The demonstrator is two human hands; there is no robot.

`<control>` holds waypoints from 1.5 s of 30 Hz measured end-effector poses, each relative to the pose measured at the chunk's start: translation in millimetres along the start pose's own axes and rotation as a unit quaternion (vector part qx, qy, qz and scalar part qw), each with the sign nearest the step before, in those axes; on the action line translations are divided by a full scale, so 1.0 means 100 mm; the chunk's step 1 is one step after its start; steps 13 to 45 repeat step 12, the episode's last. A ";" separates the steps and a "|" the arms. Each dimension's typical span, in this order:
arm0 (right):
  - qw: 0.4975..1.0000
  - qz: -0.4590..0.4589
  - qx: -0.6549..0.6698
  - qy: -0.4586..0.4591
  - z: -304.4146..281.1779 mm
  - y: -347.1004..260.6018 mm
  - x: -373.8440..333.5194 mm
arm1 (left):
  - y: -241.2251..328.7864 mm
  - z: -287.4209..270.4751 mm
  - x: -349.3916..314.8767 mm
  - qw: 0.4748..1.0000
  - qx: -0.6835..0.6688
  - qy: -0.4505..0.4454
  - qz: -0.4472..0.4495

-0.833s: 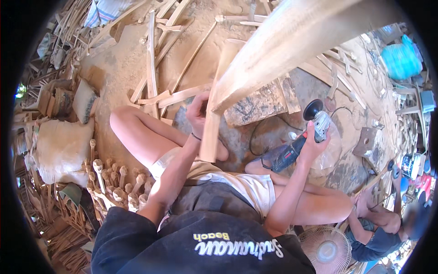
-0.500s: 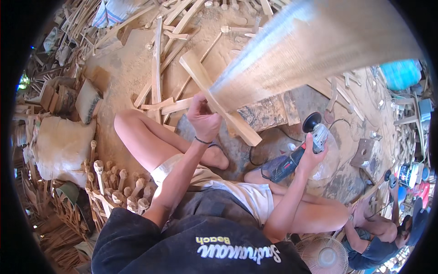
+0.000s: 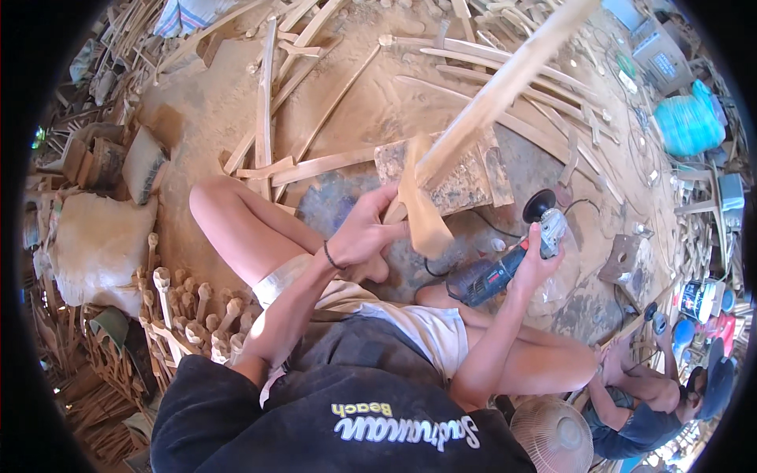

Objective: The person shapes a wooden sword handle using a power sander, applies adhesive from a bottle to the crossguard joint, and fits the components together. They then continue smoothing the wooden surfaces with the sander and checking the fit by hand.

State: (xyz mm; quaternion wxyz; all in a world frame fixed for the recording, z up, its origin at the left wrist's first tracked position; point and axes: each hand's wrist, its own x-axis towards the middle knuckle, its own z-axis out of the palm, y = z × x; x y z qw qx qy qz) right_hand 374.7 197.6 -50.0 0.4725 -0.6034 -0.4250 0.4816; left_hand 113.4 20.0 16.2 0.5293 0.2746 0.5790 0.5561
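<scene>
A pale wooden sword (image 3: 505,87) slants up and to the right in front of me, its narrow side now toward the view. My left hand (image 3: 367,229) is closed round its grip, just below the crossguard (image 3: 422,205); the fingers hide most of the grip. An angle grinder (image 3: 493,277) with a dark body and silver head is in my right hand (image 3: 538,264), which wraps round it near the head. Its black round disc (image 3: 539,206) points away from me, apart from the sword. Whether the disc spins, I cannot tell.
Beyond my left hand stands a worn wooden block (image 3: 457,177). Several wooden blades (image 3: 520,134) lie on the dusty floor. Knobbed wooden sticks (image 3: 201,307) stand at my left. A fan (image 3: 552,433) is at lower right, near another person (image 3: 643,418). The grinder's cord (image 3: 583,203) crosses the floor.
The sword has turned about its length, from broad side to narrow side, and its blade has swung away from the view. My left hand has shifted slightly. The grinder stays nearly in place.
</scene>
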 end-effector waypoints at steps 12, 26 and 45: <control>1.000 0.008 0.006 0.007 -0.04 0.06 0.05 | 0.11 0.29 -0.18 0.803 -0.558 -0.164 -0.129; 1.000 0.008 0.006 0.007 -0.04 0.06 0.05 | 0.11 0.29 -0.18 0.803 -0.558 -0.164 -0.129; 1.000 0.008 0.006 0.007 -0.04 0.06 0.05 | 0.11 0.29 -0.18 0.803 -0.558 -0.164 -0.129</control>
